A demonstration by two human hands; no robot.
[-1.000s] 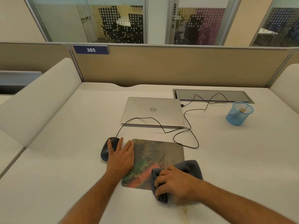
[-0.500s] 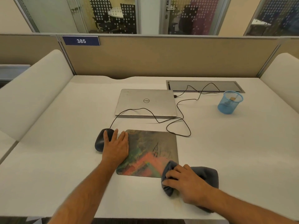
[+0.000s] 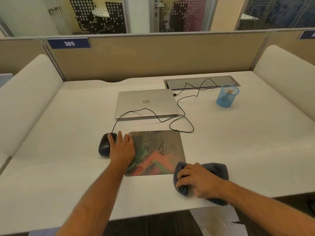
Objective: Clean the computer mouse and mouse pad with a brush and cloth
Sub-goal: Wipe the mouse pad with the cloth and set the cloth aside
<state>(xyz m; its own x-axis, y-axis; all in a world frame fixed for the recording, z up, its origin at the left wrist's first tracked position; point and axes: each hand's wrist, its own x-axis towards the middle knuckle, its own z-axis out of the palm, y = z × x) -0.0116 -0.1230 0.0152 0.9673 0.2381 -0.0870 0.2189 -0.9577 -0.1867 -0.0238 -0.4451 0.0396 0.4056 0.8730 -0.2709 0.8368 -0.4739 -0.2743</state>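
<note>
White desk fills the cubicle, bounded by tan partitions, and on it the objects are spread from large to small. Furthest back a closed laptop is laid flat. Nearer the front edge the mouse pad is set, its left margin pinned under the left hand, which is spread flat with fingers extended and grips nothing. A grey cloth is bunched under the right hand, whose fingers are curled closed on it; it overlaps only the pad's near right corner and sits mostly on bare desk. A blue mesh cup is stood well apart at the right. The black mouse is parked just beside the pad's left edge, touched by the left fingers, and its cable is looped behind the pad.

No brush can be identified. The mouse could be knocked aside if the bracing hand slides, and the cable loop could be snagged by a long wipe, dragging the mouse.
</note>
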